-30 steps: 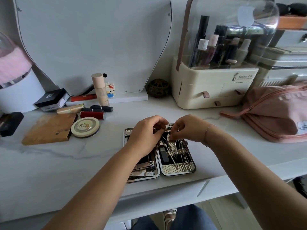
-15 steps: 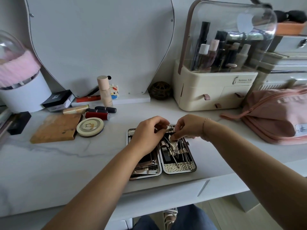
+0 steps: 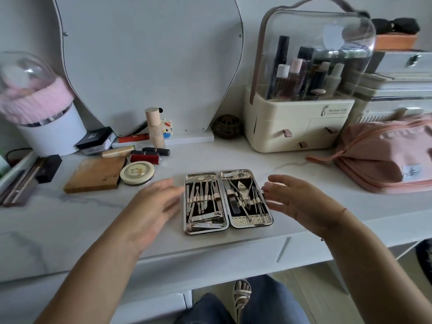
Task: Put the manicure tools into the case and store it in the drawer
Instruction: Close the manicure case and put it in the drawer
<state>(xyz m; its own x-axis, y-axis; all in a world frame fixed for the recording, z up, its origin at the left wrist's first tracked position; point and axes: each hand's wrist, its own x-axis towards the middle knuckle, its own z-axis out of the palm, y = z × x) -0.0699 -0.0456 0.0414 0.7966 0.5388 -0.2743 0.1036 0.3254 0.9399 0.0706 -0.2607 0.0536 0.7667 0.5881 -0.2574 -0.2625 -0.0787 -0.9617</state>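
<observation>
Noted left hand [image 3: 152, 206] just beside left edge of open manicure case [image 3: 251, 221]: fingers straight and spread, palm turned toward case, gripping nothing. Motion blur there, so contact with edge not resolvable. Noted right hand [image 3: 297, 202] mirrored at right edge: fingers extended and relaxed, nothing held, fingertips [image 3: 266, 190] at or against rim, cannot tell which. Forearms angled inward from lower corners of view.

Case flat on white marble-look desktop [image 3: 70, 230], near front edge, both halves facing up, between the 2 hands. Manicure tools [image 3: 203, 197] strapped into both halves: 2 nail clippers [image 3: 207, 220] low in left half, cuticle nipper [image 3: 242, 189] in right half.

Read "Serious Life" on cream cosmetic organizer [image 3: 292, 127], behind case and to its right. White tag on pink pouch [image 3: 385, 160], print too small to read. Same for white lettering on black box [image 3: 95, 136].
</observation>
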